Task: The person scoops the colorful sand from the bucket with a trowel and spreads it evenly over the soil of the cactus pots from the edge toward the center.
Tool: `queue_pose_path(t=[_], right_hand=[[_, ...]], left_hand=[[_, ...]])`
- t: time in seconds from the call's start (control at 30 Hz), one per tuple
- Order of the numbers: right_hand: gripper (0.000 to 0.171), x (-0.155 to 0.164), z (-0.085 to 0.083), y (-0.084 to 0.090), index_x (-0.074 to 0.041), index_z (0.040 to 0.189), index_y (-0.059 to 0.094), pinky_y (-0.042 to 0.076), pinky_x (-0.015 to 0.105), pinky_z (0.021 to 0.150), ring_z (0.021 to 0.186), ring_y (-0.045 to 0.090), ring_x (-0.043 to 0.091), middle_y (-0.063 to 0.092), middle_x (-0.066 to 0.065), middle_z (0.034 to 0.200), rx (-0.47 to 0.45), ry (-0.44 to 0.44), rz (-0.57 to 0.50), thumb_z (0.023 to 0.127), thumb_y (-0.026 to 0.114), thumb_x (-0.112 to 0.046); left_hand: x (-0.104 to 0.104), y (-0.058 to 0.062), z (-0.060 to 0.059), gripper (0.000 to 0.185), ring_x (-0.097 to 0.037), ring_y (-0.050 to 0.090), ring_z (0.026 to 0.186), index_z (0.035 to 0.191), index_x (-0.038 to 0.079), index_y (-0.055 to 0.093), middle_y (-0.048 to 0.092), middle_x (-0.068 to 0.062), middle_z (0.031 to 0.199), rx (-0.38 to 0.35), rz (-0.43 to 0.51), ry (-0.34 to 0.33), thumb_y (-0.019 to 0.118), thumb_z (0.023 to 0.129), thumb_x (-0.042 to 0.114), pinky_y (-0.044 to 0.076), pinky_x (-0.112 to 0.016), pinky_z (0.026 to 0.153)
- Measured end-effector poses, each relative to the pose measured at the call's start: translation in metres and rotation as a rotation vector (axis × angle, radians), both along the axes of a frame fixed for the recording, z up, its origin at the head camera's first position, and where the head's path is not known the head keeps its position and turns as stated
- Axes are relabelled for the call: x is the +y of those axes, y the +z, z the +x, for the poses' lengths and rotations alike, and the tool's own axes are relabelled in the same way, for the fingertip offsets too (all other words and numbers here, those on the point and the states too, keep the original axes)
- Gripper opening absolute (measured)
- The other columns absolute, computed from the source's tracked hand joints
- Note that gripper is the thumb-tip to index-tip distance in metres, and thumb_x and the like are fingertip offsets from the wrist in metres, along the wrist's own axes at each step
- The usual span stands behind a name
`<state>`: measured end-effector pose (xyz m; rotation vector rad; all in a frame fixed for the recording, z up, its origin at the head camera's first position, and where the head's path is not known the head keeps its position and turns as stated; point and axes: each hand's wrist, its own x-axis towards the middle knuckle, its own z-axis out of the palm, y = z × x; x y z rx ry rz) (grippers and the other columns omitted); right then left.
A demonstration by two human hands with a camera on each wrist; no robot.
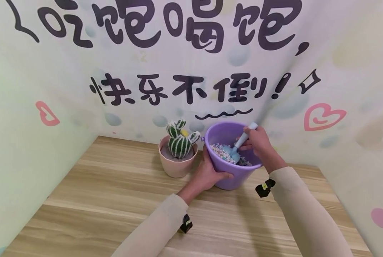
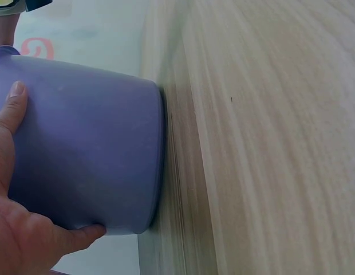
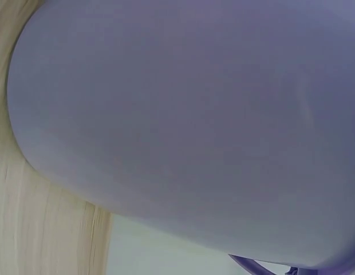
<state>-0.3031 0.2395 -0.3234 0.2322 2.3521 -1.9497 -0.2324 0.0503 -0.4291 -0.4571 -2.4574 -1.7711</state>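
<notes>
A purple bucket (image 1: 231,177) stands upright on the wooden table, partly filled with small multicoloured granules (image 1: 219,152). My left hand (image 1: 207,174) grips its near left side, with the thumb across the front; the left wrist view shows this hand (image 2: 28,229) against the bucket wall (image 2: 91,143). Over the bucket's right rim, my right hand (image 1: 258,141) holds a light blue toy shovel (image 1: 242,140) by its handle. The shovel's blade rests down among the granules, tilted. Only the bucket's outer wall (image 3: 183,126) fills the right wrist view; the right hand is out of that frame.
Just left of the bucket is a pink pot (image 1: 177,167) with a plush-looking cactus (image 1: 179,145). A printed cloth backdrop (image 1: 178,64) with large lettering rises behind the wood-grain tabletop (image 1: 114,185), and pale walls flank both sides.
</notes>
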Motion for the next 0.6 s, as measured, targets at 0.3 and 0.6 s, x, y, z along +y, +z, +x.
queue_pose_path(t=[0.3,0.6], right_hand=[[0.047,-0.0019,-0.001,0.0018,0.012,0.136,0.032,0.06,0.035,0.062,0.061,0.069,0.015,0.068,0.016,0.087,-0.063,-0.012,0.042,0.104,0.04,-0.021],[0.042,0.0,-0.0004,0.0029,0.008,0.132,0.032,0.06,0.037,0.065,0.063,0.07,0.017,0.068,0.013,0.082,-0.089,-0.006,0.017,0.104,0.04,-0.021]], left_hand=[[-0.0003,0.0005,-0.0003,0.145,-0.029,0.032,0.141,0.154,0.02,-0.016,0.021,-0.02,0.158,-0.009,-0.005,0.011,0.093,0.06,0.04,0.03,-0.042,0.115],[0.0001,-0.0003,0.0003,0.145,-0.029,0.033,0.141,0.154,0.022,-0.016,0.022,-0.02,0.158,-0.027,-0.002,0.009,0.093,0.06,0.04,0.03,-0.041,0.115]])
